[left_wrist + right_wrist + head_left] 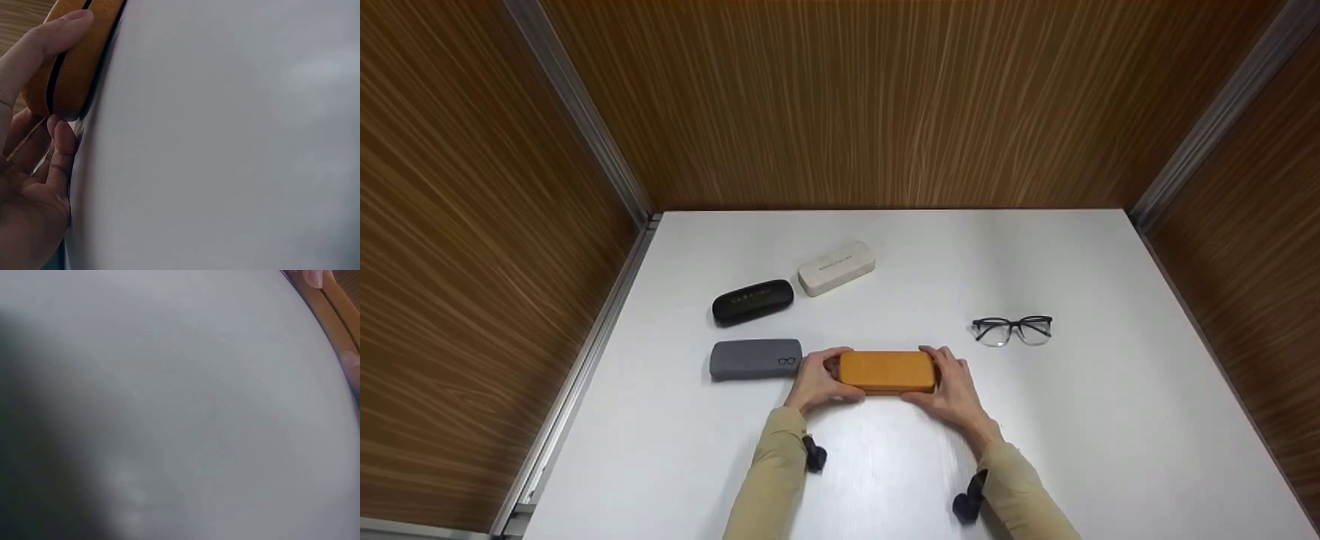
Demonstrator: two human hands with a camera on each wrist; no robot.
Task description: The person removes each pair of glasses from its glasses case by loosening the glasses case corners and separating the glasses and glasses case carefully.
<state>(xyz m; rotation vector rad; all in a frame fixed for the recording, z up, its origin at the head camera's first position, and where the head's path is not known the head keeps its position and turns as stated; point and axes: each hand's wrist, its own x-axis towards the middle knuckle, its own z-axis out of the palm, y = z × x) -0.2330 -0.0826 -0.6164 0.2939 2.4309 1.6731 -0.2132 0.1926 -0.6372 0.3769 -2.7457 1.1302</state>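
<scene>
An orange glasses case lies crosswise between both hands on the white table. My left hand grips its left end, with the thumb on the front side and the fingers round behind. In the left wrist view that thumb lies across the dark seam between lid and base. The right hand holds the other end the same way, thumb in front and fingers at the back corner. Only the case's front edge and some fingertips show in the right wrist view. The inside of the case is hidden.
A grey glasses case is close beside the left hand. Farther back lie a black case and a white case. Dark-framed eyeglasses rest to the right. Wood-grain panels wall the table's back and sides.
</scene>
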